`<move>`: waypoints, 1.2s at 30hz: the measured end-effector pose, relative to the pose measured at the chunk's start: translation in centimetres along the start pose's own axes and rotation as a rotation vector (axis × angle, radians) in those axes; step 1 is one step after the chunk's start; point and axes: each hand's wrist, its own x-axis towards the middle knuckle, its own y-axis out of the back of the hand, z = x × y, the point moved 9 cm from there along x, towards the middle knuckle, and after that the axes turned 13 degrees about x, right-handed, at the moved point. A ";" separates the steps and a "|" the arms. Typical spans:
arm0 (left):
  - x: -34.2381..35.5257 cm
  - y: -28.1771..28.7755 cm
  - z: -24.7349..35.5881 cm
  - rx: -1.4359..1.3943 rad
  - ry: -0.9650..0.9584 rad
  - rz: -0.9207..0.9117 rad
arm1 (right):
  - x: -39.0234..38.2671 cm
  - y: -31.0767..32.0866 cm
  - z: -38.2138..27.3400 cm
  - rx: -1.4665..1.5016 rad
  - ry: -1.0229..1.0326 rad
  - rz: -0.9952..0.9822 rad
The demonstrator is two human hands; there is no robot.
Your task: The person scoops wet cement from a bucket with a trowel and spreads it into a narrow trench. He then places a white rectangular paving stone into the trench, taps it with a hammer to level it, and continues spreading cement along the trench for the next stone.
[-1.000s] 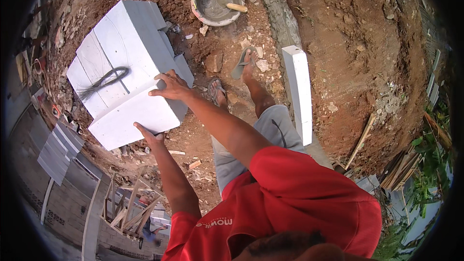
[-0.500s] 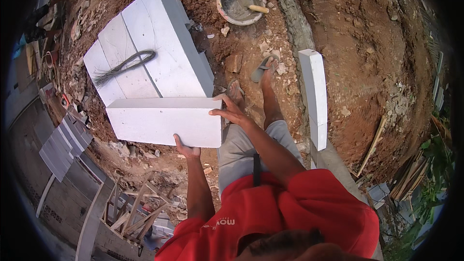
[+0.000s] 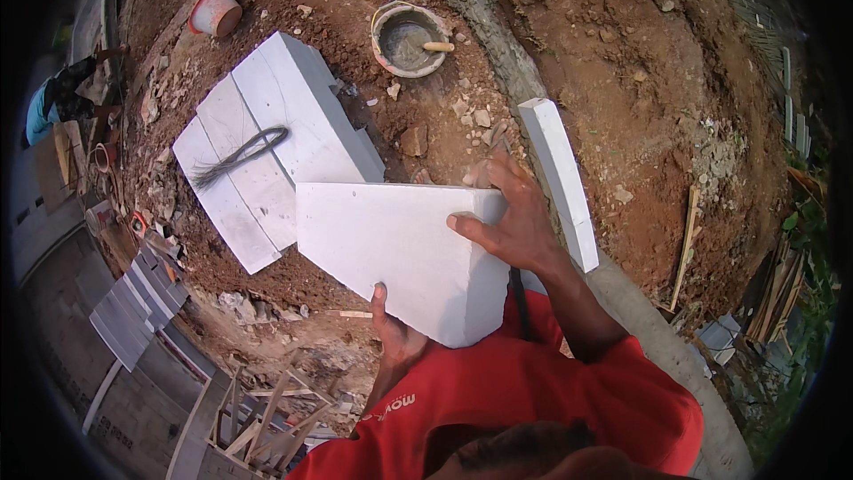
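I hold a white lightweight concrete block [image 3: 382,240] up against my body. My left hand [image 3: 392,334] grips its lower left edge, thumb up along the side, with the fingers hidden beneath. My right hand [image 3: 506,212] clasps the upper right end, thumb across the near face and fingers over the corner. Just beyond lies a stack of white blocks [image 3: 309,119] with a bundle of thin dark wire [image 3: 216,169] on top. To my right another white block [image 3: 557,178] runs in line with a strip of grey mortar [image 3: 480,13].
A bucket of grey mix [image 3: 400,58] with a wooden-handled tool stands ahead, a red-rimmed bucket [image 3: 216,12] farther left. A person in blue [image 3: 40,116] is at the far left. Rubble, timber scraps [image 3: 275,418] and corrugated sheets [image 3: 133,311] lie at the sides; rough soil slopes on the right.
The block has come off the stack toward my body, held higher and closer, now angled. My hands have moved with it. More of the stack's top shows.
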 end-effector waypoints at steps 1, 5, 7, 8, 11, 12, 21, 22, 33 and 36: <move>-0.7 -2.0 0.0 0.036 0.049 0.005 | -0.1 2.2 -1.8 -0.024 -0.048 0.029; -1.0 -9.0 -1.5 0.085 0.109 0.021 | 0.2 9.0 -5.9 -0.126 -0.155 0.057; 0.3 -12.3 -2.5 0.146 0.084 0.010 | 1.3 11.4 -5.9 -0.173 -0.127 0.070; 1.8 -12.7 -3.3 0.162 0.119 -0.024 | 1.6 12.0 -5.5 -0.204 -0.123 0.092; 10.6 -12.7 -8.5 0.189 0.209 -0.125 | 3.4 14.7 0.9 -0.304 -0.217 0.176; 13.5 -13.5 -10.0 0.133 0.188 -0.158 | 4.7 15.4 3.6 -0.331 -0.235 0.174; 43.8 -4.8 -21.5 0.007 0.109 -0.217 | 17.6 13.4 26.1 -0.214 -0.387 0.123; 44.7 -6.4 -21.3 -0.014 0.121 -0.232 | 18.7 13.2 27.5 -0.214 -0.373 0.139; 41.4 -12.6 -7.3 0.638 -0.288 0.490 | 29.5 7.4 34.2 -0.183 -0.193 0.228; 39.9 -21.8 -1.5 1.507 -0.747 0.369 | 31.9 7.0 34.0 -0.116 -0.170 0.214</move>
